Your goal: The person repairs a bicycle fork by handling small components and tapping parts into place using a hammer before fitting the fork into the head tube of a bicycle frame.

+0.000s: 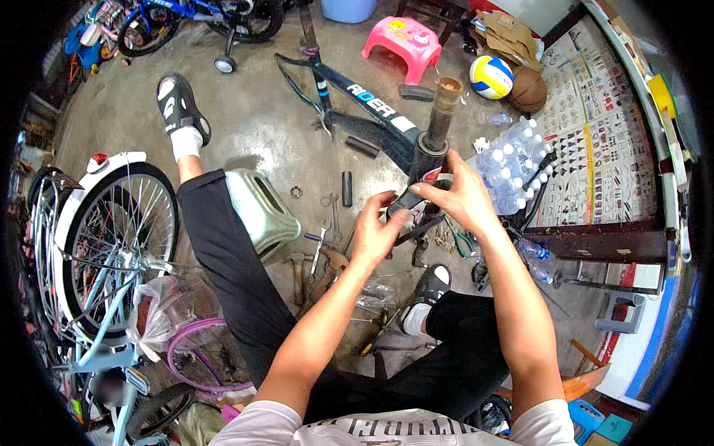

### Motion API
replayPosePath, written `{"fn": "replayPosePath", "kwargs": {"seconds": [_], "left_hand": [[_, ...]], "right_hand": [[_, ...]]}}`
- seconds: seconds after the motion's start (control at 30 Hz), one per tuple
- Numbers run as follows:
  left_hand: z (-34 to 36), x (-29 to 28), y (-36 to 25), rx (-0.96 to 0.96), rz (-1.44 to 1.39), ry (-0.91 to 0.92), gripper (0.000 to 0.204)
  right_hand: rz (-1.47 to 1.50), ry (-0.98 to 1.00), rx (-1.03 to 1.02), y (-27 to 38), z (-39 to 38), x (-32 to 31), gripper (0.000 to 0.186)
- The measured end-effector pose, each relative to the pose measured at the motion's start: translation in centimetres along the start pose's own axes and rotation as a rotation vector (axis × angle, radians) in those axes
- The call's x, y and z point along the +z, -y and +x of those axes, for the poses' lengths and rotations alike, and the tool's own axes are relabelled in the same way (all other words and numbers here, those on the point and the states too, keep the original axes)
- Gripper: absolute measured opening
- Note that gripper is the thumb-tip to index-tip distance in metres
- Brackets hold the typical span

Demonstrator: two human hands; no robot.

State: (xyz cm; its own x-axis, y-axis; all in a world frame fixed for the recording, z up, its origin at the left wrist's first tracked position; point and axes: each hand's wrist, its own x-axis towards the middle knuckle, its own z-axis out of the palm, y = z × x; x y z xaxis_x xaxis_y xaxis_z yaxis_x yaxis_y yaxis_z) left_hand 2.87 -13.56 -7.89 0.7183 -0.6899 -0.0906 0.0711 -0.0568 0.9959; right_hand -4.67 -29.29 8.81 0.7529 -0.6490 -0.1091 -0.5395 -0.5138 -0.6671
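Here, bicycle frame's end point(428, 162), between both hands point(375, 234) point(466, 196)

Shiny grey floor point(249, 111), pink stool point(402, 40), pale green stool point(249, 207), picture-covered panel point(595, 134).

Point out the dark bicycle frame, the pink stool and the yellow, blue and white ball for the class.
Dark bicycle frame point(372, 102): head view, on its lettered tube.
Pink stool point(404, 39): head view, on its seat.
Yellow, blue and white ball point(491, 77): head view, on its middle.
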Motion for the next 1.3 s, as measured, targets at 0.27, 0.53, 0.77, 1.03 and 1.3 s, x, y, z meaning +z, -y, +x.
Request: {"fn": "replayPosePath", "kwargs": {"seconds": [0.27, 0.53, 0.77, 1.03, 1.3], "left_hand": [[1.2, 1.8, -4.4, -0.083, 0.379, 0.085, 0.056], [1.2, 1.9, -4.0, -0.106, 0.374, 0.067, 0.055], [1.1, 1.5, -4.1, -0.078, 0.400, 0.075, 0.054], [1.1, 1.5, -4.0, -0.084, 0.404, 0.085, 0.054], [0.8, 1.7, -4.5, -0.061, 0.391, 0.064, 0.055]], "right_hand": [[-0.064, -0.082, 0.049, -0.8, 0.3, 1.5, 0.052], [-0.101, -0.115, 0.067, -0.3, 0.3, 1.4, 0.044], [-0.091, -0.146, 0.056, 0.1, 0.4, 1.8, 0.041], [-0.065, -0.139, 0.101, 0.4, 0.4, 1.6, 0.040], [-0.067, -0.154, 0.129, 0.2, 0.1, 2.2, 0.050]]}}
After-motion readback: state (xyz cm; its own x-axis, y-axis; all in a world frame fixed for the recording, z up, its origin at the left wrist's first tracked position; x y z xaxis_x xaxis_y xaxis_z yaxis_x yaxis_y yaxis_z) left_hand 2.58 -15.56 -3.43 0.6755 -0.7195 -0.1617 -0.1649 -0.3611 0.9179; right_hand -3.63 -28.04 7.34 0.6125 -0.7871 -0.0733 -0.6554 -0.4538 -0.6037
